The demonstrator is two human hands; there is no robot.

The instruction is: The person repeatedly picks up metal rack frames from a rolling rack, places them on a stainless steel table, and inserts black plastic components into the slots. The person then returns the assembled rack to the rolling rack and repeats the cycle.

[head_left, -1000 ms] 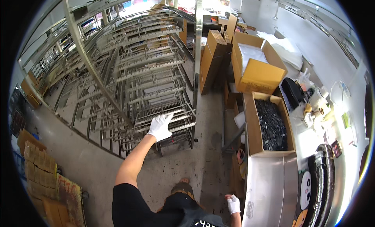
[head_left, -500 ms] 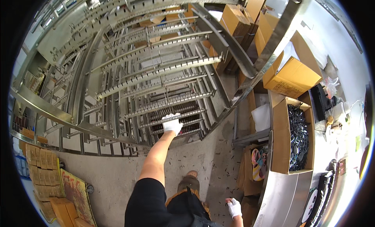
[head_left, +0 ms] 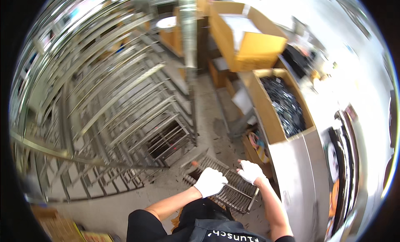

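In front of my body is a metal rack (head_left: 231, 185) with rows of thin dark strips across it and a rod along its middle. My left hand (head_left: 211, 183), in a white glove with bare fingertips, is closed on this rack at its rod. My right hand (head_left: 251, 172), gloved the same way, is at the rack's far right side, fingers somewhat apart; whether they touch the rack is hard to see. Left of the hands stands a tall metal shelving frame (head_left: 125, 96) with many slotted bars, smeared by motion.
On my right, a steel bench (head_left: 298, 171) carries an open cardboard box (head_left: 266, 117) of shiny black pieces. Behind it stands a larger open carton (head_left: 258, 48). A box with colourful items (head_left: 257, 144) sits below the bench. Cardboard boxes (head_left: 56, 225) lie at lower left.
My left hand has drawn the rack out of the shelving frame and toward my body. My right hand has risen from my side to the rack. The view has turned right.
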